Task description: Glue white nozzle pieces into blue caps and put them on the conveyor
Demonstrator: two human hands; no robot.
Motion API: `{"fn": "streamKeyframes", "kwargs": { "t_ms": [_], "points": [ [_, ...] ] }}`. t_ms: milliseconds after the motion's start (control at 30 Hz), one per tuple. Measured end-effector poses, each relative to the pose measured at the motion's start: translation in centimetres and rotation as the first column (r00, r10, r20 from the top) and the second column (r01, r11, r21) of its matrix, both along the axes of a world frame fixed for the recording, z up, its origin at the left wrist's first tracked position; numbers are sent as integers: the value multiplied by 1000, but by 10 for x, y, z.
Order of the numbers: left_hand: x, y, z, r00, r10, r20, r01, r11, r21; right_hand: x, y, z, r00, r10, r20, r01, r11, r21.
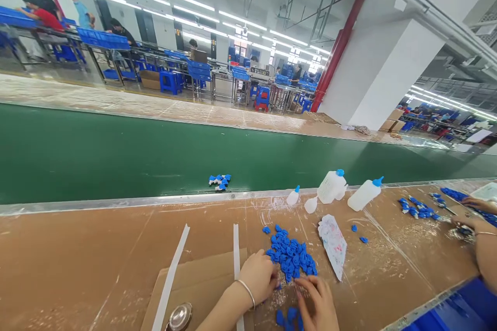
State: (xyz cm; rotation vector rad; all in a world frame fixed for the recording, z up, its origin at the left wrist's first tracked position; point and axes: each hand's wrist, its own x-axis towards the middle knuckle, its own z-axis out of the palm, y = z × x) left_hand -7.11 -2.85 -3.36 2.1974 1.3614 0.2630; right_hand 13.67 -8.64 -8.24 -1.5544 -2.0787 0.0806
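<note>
Left hand (258,275) and right hand (316,304) curl below the blue caps (289,256) — grips cannot be told. Caps: likely light, stiff plastic — pinch by the edge.

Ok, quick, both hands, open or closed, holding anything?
Left hand: curled at the edge of the blue caps; cannot tell if it holds one.
Right hand: fingers spread, reaching down beside the caps; cannot tell if it holds one.

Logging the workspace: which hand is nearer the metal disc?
Left. The left hand sits right of the metal disc, apart from it; the right hand lies farther right.
</note>
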Motion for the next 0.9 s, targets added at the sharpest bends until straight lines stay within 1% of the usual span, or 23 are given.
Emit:
{"fn": "streamKeyframes", "kwargs": {
  "t_ms": [67,167,233,367,533,633,733,833,900],
  "points": [
    [0,5,3,999,-43,-30,42,999,-21,-9,12,8,999,-32,28,33,998,-53],
    [0,11,5,997,-65,-52,62,997,-44,-21,21,7,994,-94,48,96,994,-58],
    [1,12,5,997,-54,-45,53,998,-36,-23,23,4,994,-94,59,99,992,-78],
    [9,11,3,1000,-26,10,25,999,41,-17,25,0,997,-49,57,57,990,-132],
    [17,14,-8,997,-81,22,78,992,96,-9,21,3,999,45,9,-43,980,-194],
    [17,15,-16,994,-111,2,109,985,131,-6,18,0,996,81,-29,-85,972,-221],
    [16,16,-22,992,-128,-15,129,978,164,-4,18,-6,998,38,-51,-48,977,-209],
    [14,15,-27,992,-122,-16,123,972,200,1,21,-9,997,-31,-71,19,986,-164],
    [14,14,-30,992,-122,-8,121,968,221,4,23,-9,995,-51,-85,40,991,-127]
  ]
}}
